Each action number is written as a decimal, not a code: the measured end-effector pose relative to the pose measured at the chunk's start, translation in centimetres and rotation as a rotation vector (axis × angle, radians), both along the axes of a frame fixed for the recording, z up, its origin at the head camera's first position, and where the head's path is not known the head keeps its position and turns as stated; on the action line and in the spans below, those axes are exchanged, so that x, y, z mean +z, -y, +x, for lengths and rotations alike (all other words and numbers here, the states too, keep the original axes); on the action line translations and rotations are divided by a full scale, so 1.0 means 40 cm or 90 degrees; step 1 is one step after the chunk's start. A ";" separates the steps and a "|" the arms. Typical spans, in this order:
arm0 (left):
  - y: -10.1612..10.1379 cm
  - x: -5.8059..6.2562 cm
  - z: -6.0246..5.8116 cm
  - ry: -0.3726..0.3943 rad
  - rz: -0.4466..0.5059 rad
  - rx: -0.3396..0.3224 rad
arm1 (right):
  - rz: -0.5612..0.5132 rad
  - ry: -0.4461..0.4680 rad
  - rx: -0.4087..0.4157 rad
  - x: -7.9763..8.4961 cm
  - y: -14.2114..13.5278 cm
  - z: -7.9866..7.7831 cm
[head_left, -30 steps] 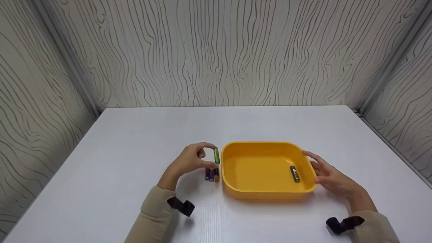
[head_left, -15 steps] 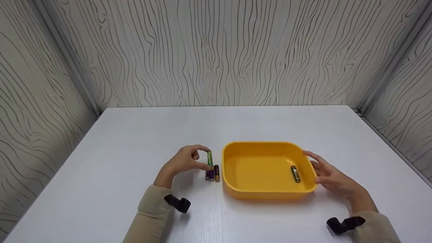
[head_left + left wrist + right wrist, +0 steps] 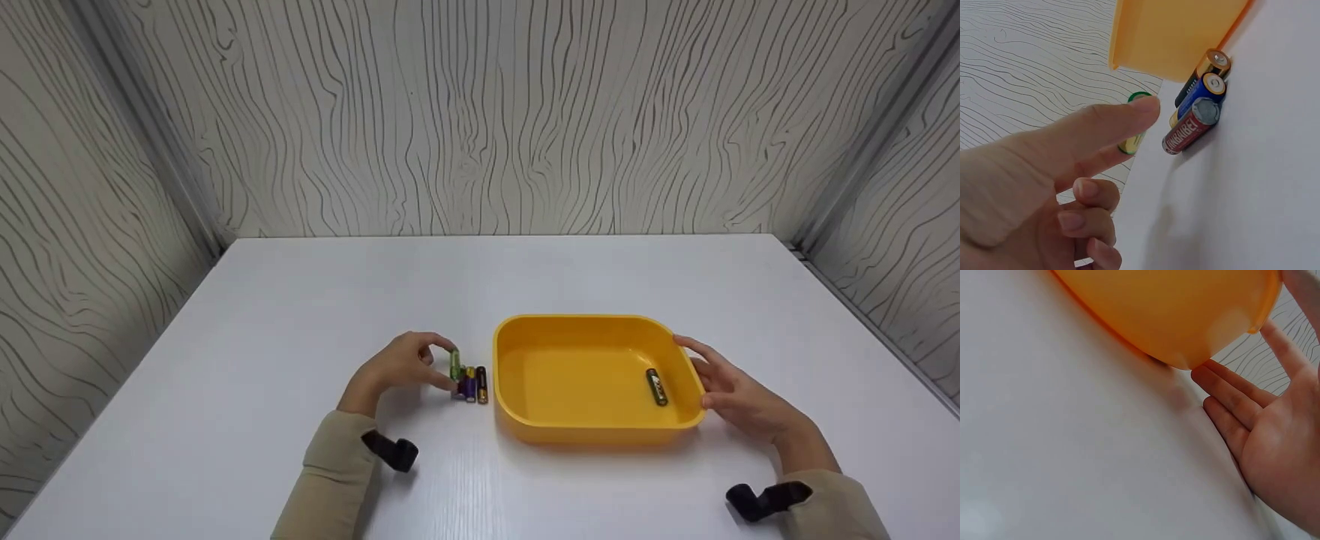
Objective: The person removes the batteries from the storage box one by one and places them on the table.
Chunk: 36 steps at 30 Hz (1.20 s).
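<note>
Between thumb and forefinger, my left hand (image 3: 396, 367) pinches a green battery (image 3: 454, 363), held upright just left of a row of batteries. In the left wrist view the thumb covers its middle, and the other fingers curl loosely below. That row has a black-and-gold battery (image 3: 1207, 70), a blue battery (image 3: 1202, 95) and a red battery (image 3: 1192, 128), lying side by side left of the yellow bin (image 3: 577, 433). My right hand (image 3: 742, 394) touches the bin's right end, forefinger and thumb at the rim, other fingers fairly straight beside the outer wall.
Inside the bin, a dark green battery (image 3: 656, 386) lies near the right wall. The white table (image 3: 225, 420) is enclosed by wood-patterned panels (image 3: 465, 120) at the back and sides. Each sleeved wrist carries a black camera (image 3: 391, 451).
My left hand has moved left and down with the green battery, away from the bin's left edge and past the row. The right hand and the bin have stayed put.
</note>
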<state>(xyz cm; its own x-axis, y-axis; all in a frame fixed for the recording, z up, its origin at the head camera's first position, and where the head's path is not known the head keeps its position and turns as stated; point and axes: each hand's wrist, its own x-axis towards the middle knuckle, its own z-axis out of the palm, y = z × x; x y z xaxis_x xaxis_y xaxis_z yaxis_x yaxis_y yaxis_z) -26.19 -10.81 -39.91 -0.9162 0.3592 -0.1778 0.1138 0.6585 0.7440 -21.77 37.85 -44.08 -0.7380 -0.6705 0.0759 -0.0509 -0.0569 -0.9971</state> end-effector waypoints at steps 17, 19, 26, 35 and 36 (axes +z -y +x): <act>0.004 -0.026 -0.006 0.026 -0.045 0.024 | -0.011 -0.006 0.007 -0.001 0.002 -0.002; 0.003 -0.028 -0.006 0.026 -0.054 0.021 | -0.009 -0.010 0.005 0.000 0.003 -0.002; -0.003 -0.029 -0.001 0.020 -0.081 0.026 | 0.004 -0.006 0.003 0.002 0.003 0.001; -0.006 -0.029 0.001 0.031 -0.093 0.040 | 0.016 -0.007 -0.005 0.002 0.001 0.001; -0.007 -0.029 0.002 0.032 -0.094 0.040 | 0.017 -0.008 -0.005 0.002 0.001 0.001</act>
